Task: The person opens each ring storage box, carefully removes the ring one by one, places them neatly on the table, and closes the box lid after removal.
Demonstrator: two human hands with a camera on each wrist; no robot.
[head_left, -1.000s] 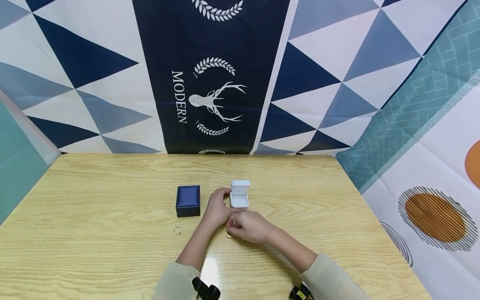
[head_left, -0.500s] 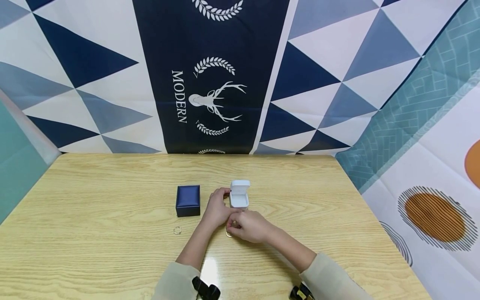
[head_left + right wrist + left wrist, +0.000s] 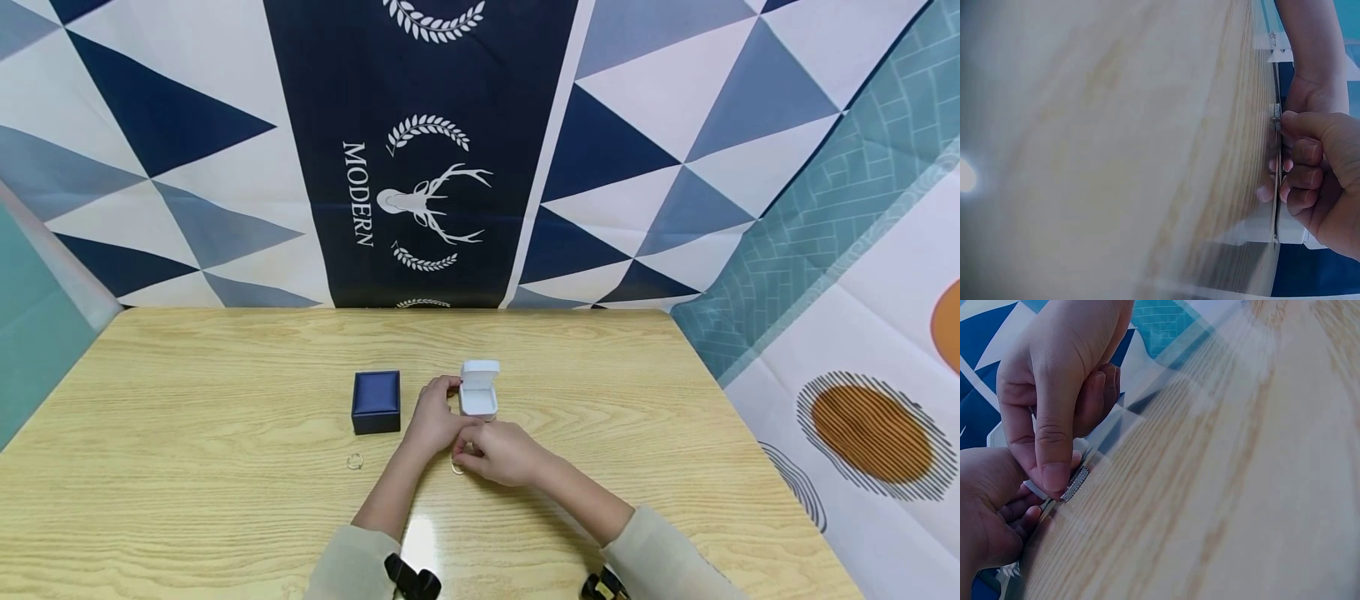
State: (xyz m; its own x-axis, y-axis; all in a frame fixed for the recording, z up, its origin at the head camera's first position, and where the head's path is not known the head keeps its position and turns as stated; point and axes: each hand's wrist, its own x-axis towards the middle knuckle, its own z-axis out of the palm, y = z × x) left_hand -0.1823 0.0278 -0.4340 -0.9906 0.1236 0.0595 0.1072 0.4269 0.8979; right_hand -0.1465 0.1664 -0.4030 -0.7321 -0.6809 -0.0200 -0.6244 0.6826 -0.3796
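Observation:
An open white ring box (image 3: 478, 402) stands on the table with its lid raised. My left hand (image 3: 433, 421) holds it, the fingers at its left side and the thumb across its front. Just in front of the box, my right hand (image 3: 501, 452) pinches a ring (image 3: 457, 469) between thumb and index finger, low at the tabletop. Small sparkling stones run along the band of this ring (image 3: 1075, 484) in the left wrist view. In the right wrist view, the ring (image 3: 1275, 115) shows at the right thumb's tip, and the other right fingers are curled.
A closed dark blue box (image 3: 377, 402) stands left of the left hand. In front of it lies another ring (image 3: 355, 461). The wooden table (image 3: 225, 400) ends at a patterned cloth (image 3: 420, 208) hanging behind it.

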